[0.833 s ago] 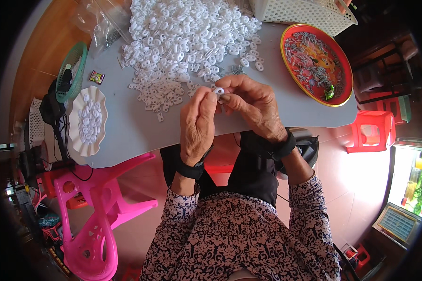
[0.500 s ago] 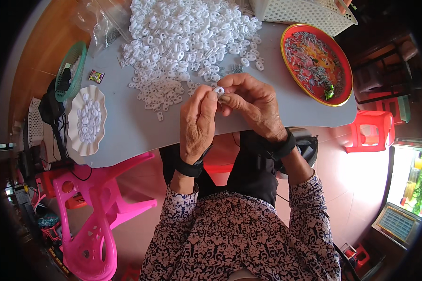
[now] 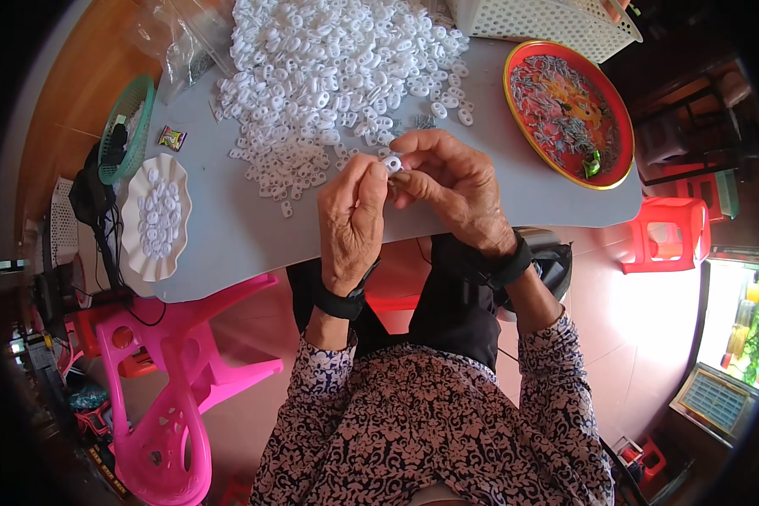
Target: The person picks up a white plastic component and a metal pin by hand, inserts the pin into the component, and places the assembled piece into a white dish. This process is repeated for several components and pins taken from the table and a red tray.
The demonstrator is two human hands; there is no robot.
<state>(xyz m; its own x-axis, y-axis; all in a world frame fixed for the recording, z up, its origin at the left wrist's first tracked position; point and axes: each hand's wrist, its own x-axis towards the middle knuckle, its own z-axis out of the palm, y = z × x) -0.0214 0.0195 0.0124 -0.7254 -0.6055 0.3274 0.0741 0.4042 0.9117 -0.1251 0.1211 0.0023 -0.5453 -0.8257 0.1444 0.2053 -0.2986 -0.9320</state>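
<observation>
Your hands meet at frame centre over the grey surface (image 3: pixel 228 244), left hand (image 3: pixel 352 221) knuckles-up and right hand (image 3: pixel 451 187) curled in from the right, fingertips of both pinched together on one small white ring piece (image 3: pixel 392 163), just below the white pile (image 3: pixel 337 76) at upper centre.

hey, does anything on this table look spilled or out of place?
Nothing looks damaged. The white plastic pieces lie in a loose heap, with strays beside the white plate. Both hands pinch one piece.
</observation>
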